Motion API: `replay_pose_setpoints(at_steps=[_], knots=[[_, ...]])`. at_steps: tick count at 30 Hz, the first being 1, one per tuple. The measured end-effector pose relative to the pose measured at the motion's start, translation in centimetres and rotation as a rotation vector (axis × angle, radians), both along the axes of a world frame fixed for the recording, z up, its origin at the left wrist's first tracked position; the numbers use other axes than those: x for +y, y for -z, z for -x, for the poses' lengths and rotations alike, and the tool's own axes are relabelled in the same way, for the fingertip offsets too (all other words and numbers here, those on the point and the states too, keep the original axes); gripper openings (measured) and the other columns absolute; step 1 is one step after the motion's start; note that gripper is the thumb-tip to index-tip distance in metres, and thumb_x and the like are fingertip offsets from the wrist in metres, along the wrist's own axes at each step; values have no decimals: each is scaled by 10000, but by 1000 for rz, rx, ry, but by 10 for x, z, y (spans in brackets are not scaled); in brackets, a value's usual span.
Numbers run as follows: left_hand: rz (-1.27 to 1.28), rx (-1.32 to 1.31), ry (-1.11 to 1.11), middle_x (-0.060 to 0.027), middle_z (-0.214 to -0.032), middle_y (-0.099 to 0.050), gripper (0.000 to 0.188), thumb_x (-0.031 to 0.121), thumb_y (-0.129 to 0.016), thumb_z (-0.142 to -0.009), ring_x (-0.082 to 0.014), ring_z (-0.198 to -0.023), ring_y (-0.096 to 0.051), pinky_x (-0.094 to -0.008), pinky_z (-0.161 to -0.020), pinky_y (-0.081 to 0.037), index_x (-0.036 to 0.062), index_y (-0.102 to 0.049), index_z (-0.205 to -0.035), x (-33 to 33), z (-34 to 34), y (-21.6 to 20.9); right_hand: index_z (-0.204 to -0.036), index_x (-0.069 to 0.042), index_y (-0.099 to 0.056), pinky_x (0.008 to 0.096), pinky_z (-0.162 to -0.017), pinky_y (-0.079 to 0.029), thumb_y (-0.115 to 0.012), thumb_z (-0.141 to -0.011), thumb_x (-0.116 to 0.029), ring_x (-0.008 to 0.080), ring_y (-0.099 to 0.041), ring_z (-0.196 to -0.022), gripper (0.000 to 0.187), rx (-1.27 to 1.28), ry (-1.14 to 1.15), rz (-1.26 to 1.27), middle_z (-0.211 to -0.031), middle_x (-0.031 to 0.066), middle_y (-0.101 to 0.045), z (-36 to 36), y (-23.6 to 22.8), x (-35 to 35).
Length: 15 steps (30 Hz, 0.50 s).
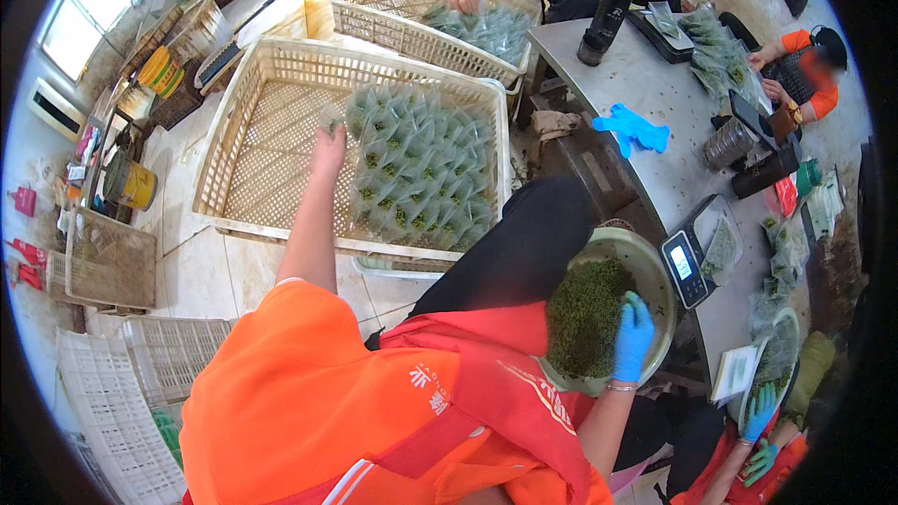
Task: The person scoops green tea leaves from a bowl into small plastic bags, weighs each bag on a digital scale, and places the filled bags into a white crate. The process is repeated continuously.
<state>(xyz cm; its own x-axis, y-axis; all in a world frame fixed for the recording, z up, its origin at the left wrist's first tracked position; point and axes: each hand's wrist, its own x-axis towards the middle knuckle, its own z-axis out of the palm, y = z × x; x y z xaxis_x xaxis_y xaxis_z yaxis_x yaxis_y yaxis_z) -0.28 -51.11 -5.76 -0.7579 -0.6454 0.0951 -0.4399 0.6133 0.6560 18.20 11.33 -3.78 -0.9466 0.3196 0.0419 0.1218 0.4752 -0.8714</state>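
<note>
Blue-gloved, the right hand (633, 337) was laid with fingers curled on green leaves (587, 313) in a metal bowl (655, 271) on the lap. The bare left hand (328, 148) was stretched into the cream plastic crate (271, 131), beside rows of clear packets (426, 168); its grip could not be told.

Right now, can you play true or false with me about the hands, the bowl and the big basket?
1. The right hand wears a blue glove. True.
2. The left hand wears a glove too. False: it is bare.
3. The right hand rests on green leaves in a metal bowl. True.
4. The cream basket in front is packed full of clear packets. False: packets fill only its right part; the left part is bare.
5. The left hand reaches over the basket, next to the packets. True.
</note>
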Motion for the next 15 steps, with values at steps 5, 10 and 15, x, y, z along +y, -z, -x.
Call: replay_pose_setpoints(at_steps=[5,10,15], knots=[[-190,-108,222,-280,-1266,-450,799,466,-587,-778,-385,-1184,-445,-389,-991,-348,-52,-311,-1319,63,-6,-18,-1139,6,-572,321,-850,-464,-607,-802,-97,240,-617,-962,354,-222,-162,-78,-1080,168,-622,-16,60,-11],[-35,171,128,-244,-1284,-446,742,400,-618,-777,-331,-1156,-479,-372,-974,-366,-30,-338,-1313,23,2,-5,-1133,-36,-576,373,-840,-469,-657,-756,-184,329,-589,-985,413,-480,-347,-202,-1088,189,-601,-26,115,-30],[-210,345,336,-143,-1202,-532,493,259,-596,-827,-223,-1008,-570,-334,-865,-439,31,-437,-1234,99,17,-55,-975,-90,-617,454,-796,-476,-555,-767,-165,384,-568,-964,230,-697,-566,-573,-1010,217,-571,-35,96,-62]])
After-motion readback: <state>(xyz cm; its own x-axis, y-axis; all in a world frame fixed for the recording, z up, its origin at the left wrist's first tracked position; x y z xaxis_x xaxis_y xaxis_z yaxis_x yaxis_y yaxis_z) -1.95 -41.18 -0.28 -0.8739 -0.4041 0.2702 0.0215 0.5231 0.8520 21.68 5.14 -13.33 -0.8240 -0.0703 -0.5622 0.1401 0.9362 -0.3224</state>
